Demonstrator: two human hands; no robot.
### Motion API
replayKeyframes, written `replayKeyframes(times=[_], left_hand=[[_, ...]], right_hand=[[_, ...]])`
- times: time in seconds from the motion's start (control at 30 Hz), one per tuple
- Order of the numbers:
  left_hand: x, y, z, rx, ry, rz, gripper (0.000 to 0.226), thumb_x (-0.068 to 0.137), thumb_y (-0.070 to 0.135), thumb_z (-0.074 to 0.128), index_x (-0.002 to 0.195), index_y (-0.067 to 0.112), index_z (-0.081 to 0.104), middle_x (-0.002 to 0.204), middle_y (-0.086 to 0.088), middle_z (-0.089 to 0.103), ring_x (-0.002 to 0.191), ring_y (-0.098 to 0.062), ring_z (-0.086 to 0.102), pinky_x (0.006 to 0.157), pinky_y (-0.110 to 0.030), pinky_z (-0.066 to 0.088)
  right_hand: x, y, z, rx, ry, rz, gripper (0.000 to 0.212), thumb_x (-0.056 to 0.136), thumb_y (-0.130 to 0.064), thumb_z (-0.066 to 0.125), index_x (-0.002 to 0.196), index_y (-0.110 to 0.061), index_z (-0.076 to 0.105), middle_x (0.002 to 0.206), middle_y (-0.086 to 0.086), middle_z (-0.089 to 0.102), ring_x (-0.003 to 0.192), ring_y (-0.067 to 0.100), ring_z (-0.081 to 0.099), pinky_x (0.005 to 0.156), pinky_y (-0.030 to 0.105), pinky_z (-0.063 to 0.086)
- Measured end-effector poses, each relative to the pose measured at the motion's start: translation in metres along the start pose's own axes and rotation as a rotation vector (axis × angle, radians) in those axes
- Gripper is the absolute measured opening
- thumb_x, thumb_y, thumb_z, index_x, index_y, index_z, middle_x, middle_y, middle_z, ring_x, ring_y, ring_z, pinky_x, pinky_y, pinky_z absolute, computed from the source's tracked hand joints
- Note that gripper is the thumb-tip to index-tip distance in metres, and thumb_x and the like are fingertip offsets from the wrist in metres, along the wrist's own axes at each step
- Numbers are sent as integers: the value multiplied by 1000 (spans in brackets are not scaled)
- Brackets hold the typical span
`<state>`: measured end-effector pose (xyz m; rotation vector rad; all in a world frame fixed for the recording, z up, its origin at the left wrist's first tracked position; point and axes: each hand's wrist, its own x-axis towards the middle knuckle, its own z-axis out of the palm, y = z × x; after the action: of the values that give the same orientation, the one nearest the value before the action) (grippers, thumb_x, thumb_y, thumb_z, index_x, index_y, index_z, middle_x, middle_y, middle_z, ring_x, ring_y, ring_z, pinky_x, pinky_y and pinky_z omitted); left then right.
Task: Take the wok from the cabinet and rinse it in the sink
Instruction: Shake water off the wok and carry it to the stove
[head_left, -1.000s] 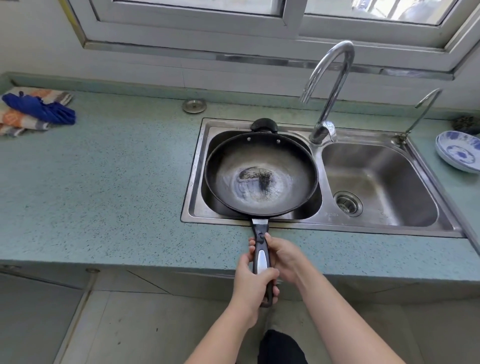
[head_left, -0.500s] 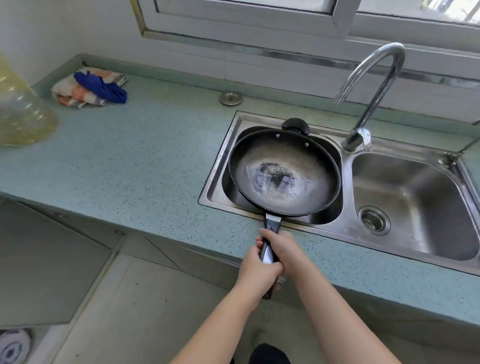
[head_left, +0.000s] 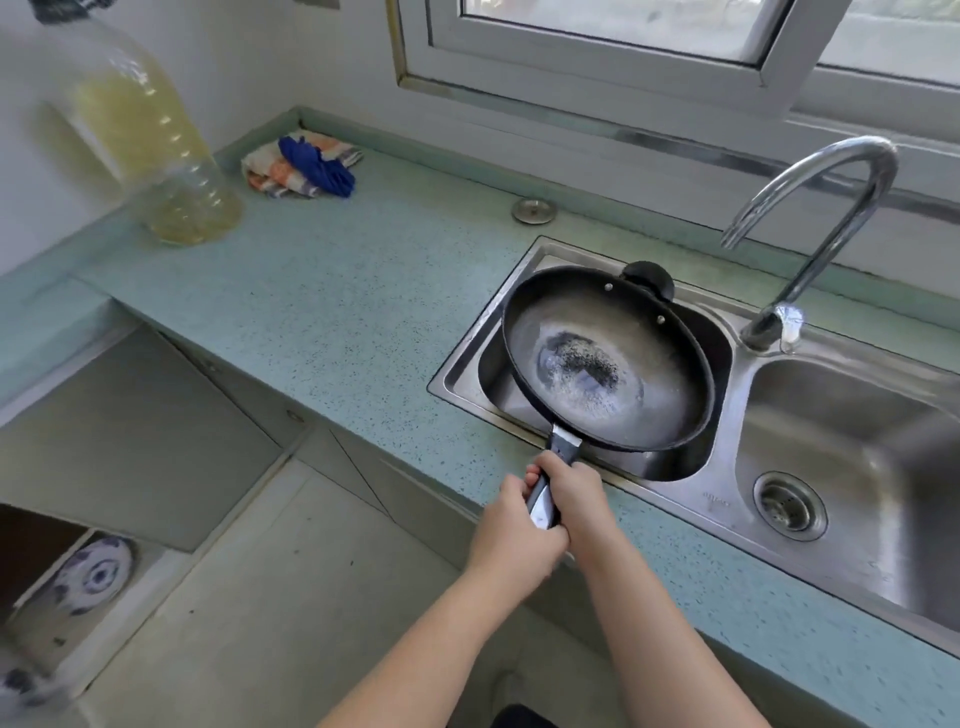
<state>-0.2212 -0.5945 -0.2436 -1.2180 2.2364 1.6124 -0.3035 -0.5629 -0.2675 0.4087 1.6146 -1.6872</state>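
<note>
L hand (head_left: 511, 538) & R hand (head_left: 574, 491) still grip wok (head_left: 649, 338) handle; wok stays over sink (head_left: 857, 441) (L basin).

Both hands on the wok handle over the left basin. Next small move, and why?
Probably set the wok down in the left basin: both left hand and right hand grip its handle, and no water runs from the faucet, so a hand must come free.

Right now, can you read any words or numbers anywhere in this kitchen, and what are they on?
Stamped mark on the front rim of the sink: too small and blurred to read.
On the wok, plastic bottle and faucet: no writing visible.
</note>
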Motion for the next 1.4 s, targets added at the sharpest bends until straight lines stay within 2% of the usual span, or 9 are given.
replayKeyframes(times=[0.17,0.37,0.53,0.7,0.9,1.07,1.17,1.27,1.4], left_hand=[[-17,9,-5,-98,64,32,26,72,19,62,89,24,43,77,3,59,52,-18,56,53,-31,50],[-41,11,-23,-226,197,48,32,70,22,66,94,22,46,84,4,59,61,-20,56,63,-42,55],[-75,3,-51,-324,290,57,27,78,17,64,95,19,43,80,5,56,35,-4,50,36,-15,38],[-120,-20,-86,-368,404,50,28,80,21,62,99,14,43,78,2,59,31,-2,50,34,-15,36],[-187,-76,-125,-453,591,17,38,80,24,64,111,15,45,86,15,56,36,-8,52,39,-21,38],[-252,-127,-153,-540,718,8,29,81,20,64,102,23,44,87,22,50,34,-3,52,37,-15,37],[-294,-159,-169,-583,787,-1,28,82,19,61,91,33,40,84,26,45,38,-6,53,40,-18,39],[-339,-197,-182,-624,860,-18,29,81,17,61,98,29,41,84,27,46,35,-6,52,39,-19,38],[-393,-244,-198,-688,950,-44,32,81,18,60,103,31,41,90,24,52,35,-7,50,36,-16,35]], right_hand=[[-17,-15,7,-18,-84,-36,23,83,7,44,62,-2,46,55,11,48,31,11,48,36,17,43],[-40,-25,29,-199,-198,-77,23,77,3,48,54,-2,51,47,8,54,42,19,50,51,28,43],[-78,-22,61,-285,-361,-125,21,80,3,47,59,-1,50,39,3,53,34,14,49,42,20,43],[-124,-2,101,-438,-511,-198,28,79,3,47,53,-3,51,32,-2,53,28,10,49,36,14,41],[-192,53,148,-603,-687,-240,30,79,1,48,50,-5,54,30,-3,53,27,9,50,34,12,39],[-255,113,184,-660,-816,-218,28,80,0,48,53,-4,53,31,-4,53,28,8,50,33,11,38],[-296,154,202,-691,-867,-205,30,79,0,48,50,-5,54,39,2,55,38,19,52,43,19,43],[-339,201,218,-761,-951,-220,42,73,-3,50,33,-10,55,49,9,56,52,27,51,60,35,45],[-392,256,238,-805,-1040,-224,37,76,-2,49,40,-9,54,42,3,56,45,24,51,57,31,46]])
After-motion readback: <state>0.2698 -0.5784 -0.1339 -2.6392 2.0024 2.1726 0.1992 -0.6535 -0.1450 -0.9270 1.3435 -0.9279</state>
